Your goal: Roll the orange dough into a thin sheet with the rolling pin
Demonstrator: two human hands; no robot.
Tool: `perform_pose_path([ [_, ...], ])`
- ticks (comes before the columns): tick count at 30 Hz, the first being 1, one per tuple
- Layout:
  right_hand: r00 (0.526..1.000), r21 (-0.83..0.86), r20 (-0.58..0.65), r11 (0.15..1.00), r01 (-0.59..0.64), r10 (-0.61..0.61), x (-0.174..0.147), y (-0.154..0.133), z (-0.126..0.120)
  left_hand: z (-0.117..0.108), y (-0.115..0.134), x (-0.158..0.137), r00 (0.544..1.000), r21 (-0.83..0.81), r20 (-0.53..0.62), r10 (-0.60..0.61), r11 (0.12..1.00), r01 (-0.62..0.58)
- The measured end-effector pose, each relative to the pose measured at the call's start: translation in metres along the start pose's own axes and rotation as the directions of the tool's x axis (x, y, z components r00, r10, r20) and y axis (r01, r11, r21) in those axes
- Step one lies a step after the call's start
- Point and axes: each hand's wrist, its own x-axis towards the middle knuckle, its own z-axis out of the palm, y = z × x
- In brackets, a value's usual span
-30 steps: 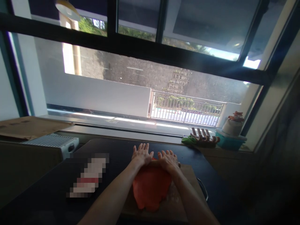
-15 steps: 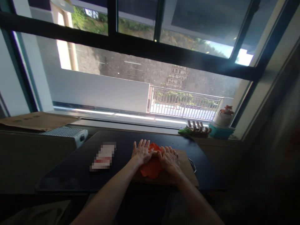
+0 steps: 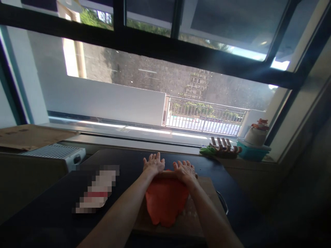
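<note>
A light wooden rolling pin (image 3: 168, 175) lies crosswise over the far end of a flat orange-red sheet of dough (image 3: 167, 201). On the pin's left part rests my left hand (image 3: 154, 164), palm down with fingers stretched and spread. My right hand (image 3: 185, 170) lies on its right part in the same way, fingers reaching forward past the pin. The dough has an uneven near edge and sits on a wooden board (image 3: 208, 201), which has a metal handle (image 3: 222, 202) on its right side. My palms hide parts of the pin.
A blurred-out flat item (image 3: 97, 193) lies left on the dark table (image 3: 124, 158). Behind, the window sill carries a green cloth (image 3: 207, 150), a brown slatted holder (image 3: 224, 146) and a teal box (image 3: 252, 150). Brown paper packaging (image 3: 33, 134) rests over a white appliance (image 3: 74, 158) at left.
Both hands have pushed the rolling pin away toward the far end of the dough, so more of the sheet shows on the near side. The view has moved closer to the table.
</note>
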Motion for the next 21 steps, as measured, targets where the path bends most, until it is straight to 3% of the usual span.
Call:
perform_pose_path([
  [5,1.000,0.003,-0.013,1.000,0.010,-0.010,-0.008,0.001,0.001,0.000,0.000,-0.004,0.999,0.000,0.005,-0.051,0.999,0.051],
  [15,0.993,0.018,-0.116,0.999,0.039,-0.037,-0.076,0.009,0.011,-0.002,-0.006,-0.075,0.997,0.029,-0.055,0.062,0.998,-0.060],
  [21,0.998,-0.004,-0.050,0.999,0.045,-0.045,-0.071,0.008,0.005,0.001,-0.007,-0.072,0.996,0.024,-0.068,0.065,0.998,-0.064],
])
